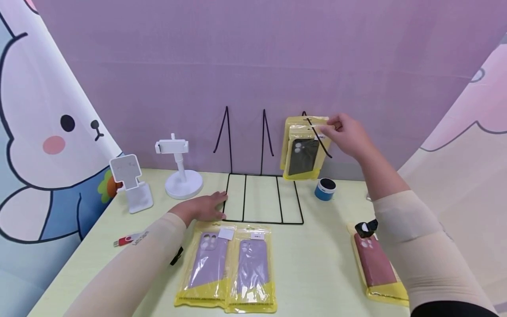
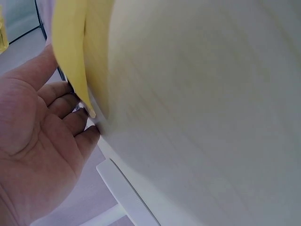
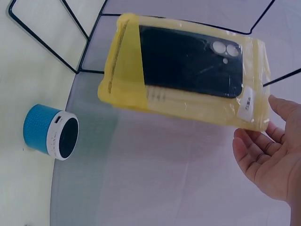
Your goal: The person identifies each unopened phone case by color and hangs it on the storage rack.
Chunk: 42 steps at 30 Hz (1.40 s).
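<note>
At the far left of the pale green table point(image 1: 317, 264) a white folding phone stand point(image 1: 132, 185) stood beside a taller white phone holder point(image 1: 180, 169) on a round base, with a red USB stick point(image 1: 126, 240) lying nearer the front edge. The left hand point(image 1: 203, 208) lay flat on the table, fingers straight and relaxed, holding nothing, its fingertips touching the front left corner of the black wire display rack point(image 1: 261, 198). Just in front of that hand two purple phone cases point(image 1: 229, 264) in clear and yellow bags lay side by side. On the rack's rightmost hook hung a black phone case in a yellow packet point(image 1: 303, 152), upright against the purple backdrop. The right hand point(image 1: 348, 136) was raised at the packet's top edge; in the wrist view its fingers point(image 3: 256, 150) were loosely straight just beside the packet, not curled round it. A small blue round speaker point(image 1: 325, 189) sat on the table below the packet. A dark red phone case point(image 1: 374, 262) in its yellow bag lay furthest right, partly under the right forearm.
</note>
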Motion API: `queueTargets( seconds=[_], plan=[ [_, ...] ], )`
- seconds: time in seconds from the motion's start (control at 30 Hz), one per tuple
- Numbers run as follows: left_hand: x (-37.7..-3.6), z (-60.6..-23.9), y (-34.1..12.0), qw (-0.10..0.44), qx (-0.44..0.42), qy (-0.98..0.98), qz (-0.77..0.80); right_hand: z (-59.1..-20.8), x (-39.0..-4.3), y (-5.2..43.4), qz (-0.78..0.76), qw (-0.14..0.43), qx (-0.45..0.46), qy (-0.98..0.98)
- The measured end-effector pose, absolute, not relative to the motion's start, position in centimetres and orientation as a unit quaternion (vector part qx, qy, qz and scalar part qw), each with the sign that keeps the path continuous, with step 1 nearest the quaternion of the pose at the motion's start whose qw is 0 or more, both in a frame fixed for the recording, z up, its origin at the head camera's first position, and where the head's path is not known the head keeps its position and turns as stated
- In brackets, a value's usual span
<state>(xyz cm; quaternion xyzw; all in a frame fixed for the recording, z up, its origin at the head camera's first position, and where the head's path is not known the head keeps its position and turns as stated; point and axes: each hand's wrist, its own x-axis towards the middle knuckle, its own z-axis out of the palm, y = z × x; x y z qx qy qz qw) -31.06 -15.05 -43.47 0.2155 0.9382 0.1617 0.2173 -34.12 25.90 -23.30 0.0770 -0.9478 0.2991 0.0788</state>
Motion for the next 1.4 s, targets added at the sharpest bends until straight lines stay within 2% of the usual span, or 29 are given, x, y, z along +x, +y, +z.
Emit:
queueTargets(
  seconds=[0.27,0.57,0.77,1.1,1.4],
  plan=[
    [-31.1,-43.5,-15.0,0.217,0.217,0.938,0.162,-24.4,-31.8,28.5,0.301,0.095,0.081,-0.945],
    [-31.2,-43.7,-15.2,0.214,0.224,0.939,0.151,-27.5,-29.3,32.4,0.267,0.081,0.070,-0.958],
    [-31.3,-43.6,-15.1,0.216,0.223,0.939,0.150,-30.6,-28.3,35.0,0.251,0.030,0.073,-0.965],
    [-31.4,-43.8,-15.3,0.218,0.222,0.938,0.150,-38.1,-27.2,38.3,0.162,-0.032,0.076,-0.983],
    [-31.4,-43.9,-15.3,0.224,0.216,0.937,0.159,-40.7,-26.0,40.5,0.124,-0.123,0.050,-0.983]
  ],
)
